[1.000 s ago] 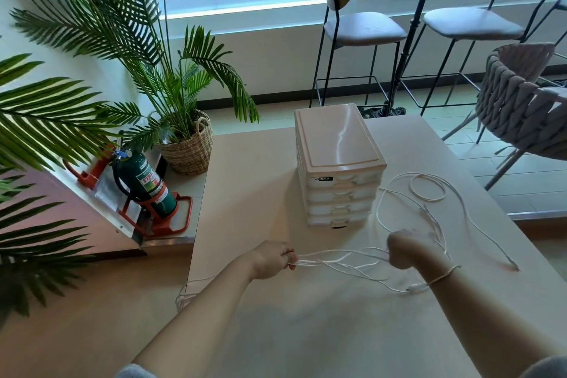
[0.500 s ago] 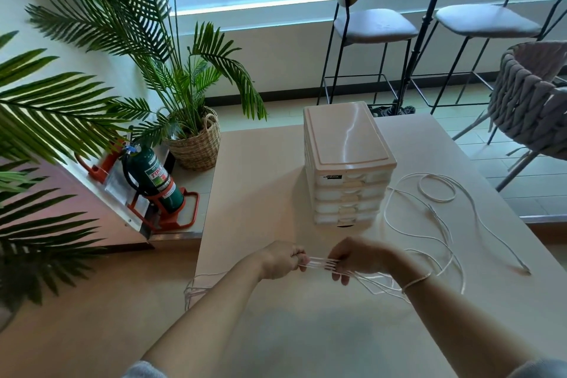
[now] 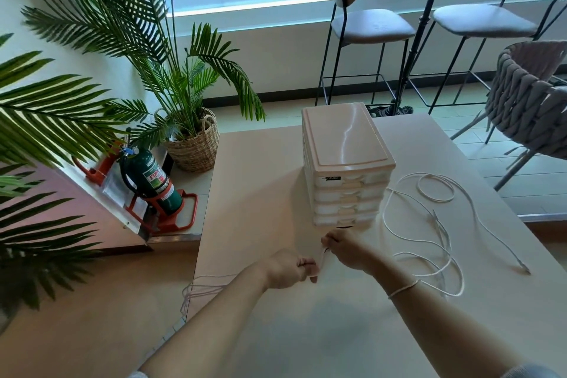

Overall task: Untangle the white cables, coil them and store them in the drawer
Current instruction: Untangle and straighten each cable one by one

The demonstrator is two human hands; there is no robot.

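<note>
White cables (image 3: 429, 236) sprawl in loose loops over the right half of the beige table (image 3: 260, 181). A few strands run left behind my arm and hang over the table's left edge. My left hand (image 3: 288, 268) grips a bundle of the cables in a fist. My right hand (image 3: 345, 247) pinches the same bundle just above and to the right, in front of the white drawer unit (image 3: 345, 163). The hands nearly touch. All the unit's drawers are closed.
A green fire extinguisher (image 3: 150, 181) in a red stand and a potted palm in a wicker basket (image 3: 193, 147) sit on the floor to the left. A woven grey chair (image 3: 527, 101) stands by the table's right corner, bar stools behind.
My right hand has slid left along the cables from the table's right side until it meets my left hand. The loose loops on the right were drawn closer in.
</note>
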